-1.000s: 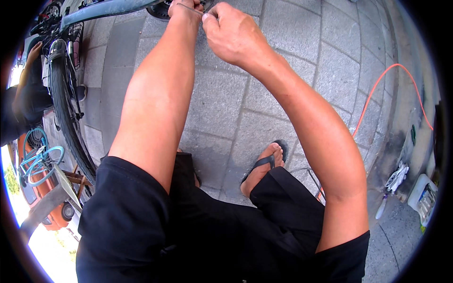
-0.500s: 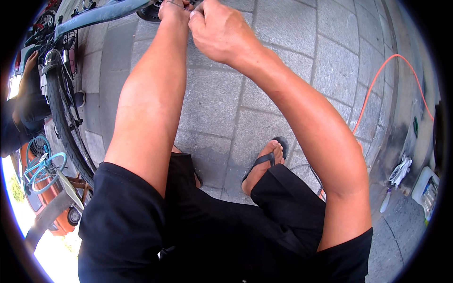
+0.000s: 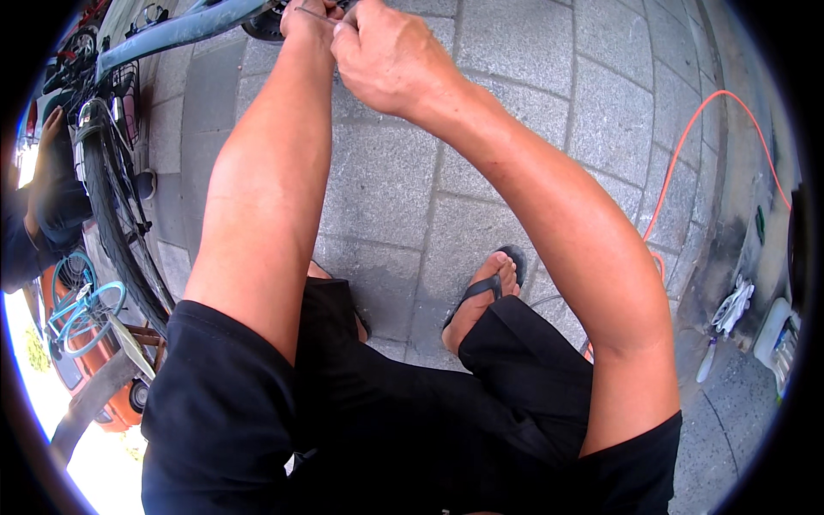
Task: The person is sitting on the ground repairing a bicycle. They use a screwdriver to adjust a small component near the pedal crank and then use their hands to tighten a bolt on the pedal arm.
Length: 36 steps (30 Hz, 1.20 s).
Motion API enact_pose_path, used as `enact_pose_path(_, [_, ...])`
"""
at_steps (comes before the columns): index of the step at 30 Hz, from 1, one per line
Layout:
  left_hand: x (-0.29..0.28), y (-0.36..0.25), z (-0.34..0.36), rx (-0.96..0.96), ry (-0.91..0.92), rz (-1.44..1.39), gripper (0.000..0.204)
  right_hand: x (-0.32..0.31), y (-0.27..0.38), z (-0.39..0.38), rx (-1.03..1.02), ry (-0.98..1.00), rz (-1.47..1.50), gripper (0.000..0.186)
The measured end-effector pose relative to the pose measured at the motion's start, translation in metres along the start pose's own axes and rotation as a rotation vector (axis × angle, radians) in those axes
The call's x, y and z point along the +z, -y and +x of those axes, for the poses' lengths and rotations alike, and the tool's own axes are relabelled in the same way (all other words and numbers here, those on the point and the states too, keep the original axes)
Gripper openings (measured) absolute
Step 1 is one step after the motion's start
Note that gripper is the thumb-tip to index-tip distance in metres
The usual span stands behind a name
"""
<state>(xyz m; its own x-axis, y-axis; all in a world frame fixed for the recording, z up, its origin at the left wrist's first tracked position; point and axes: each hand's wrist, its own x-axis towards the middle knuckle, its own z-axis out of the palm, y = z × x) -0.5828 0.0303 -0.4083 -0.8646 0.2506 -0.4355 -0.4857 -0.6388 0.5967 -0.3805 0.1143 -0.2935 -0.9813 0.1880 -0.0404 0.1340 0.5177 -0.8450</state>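
Both my arms stretch forward to the top edge of the head view, where my hands meet beside a bicycle's grey-blue frame tube (image 3: 184, 36). My right hand (image 3: 390, 56) is closed, thumb and fingers pinching a thin metal rod (image 3: 314, 14) that points left across my other hand. My left hand (image 3: 307, 21) is curled next to it, partly cut off by the picture's edge; what its fingers grip is hidden. A dark round bicycle part (image 3: 264, 24) shows just left of it. The bicycle's black-tyred wheel (image 3: 110, 193) stands further left.
Grey paving slabs (image 3: 378, 184) lie under my sandalled feet. An orange hose (image 3: 678, 154) loops on the right, near a white crumpled cloth (image 3: 732, 305) and a white container (image 3: 775, 335). At left are another person's arm (image 3: 47, 150), a turquoise bicycle (image 3: 81, 305) and an orange car (image 3: 81, 365).
Both hands have shifted slightly left and still meet at the top edge. More of the thin rod shows now. The view has tilted a little.
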Motion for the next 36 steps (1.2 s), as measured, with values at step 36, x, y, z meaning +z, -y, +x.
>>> enact_pose_path(36, [-0.007,-0.001,-0.004,0.004,0.022,0.057,0.026,0.007,0.004,0.006,-0.054,-0.005,-0.040,0.036])
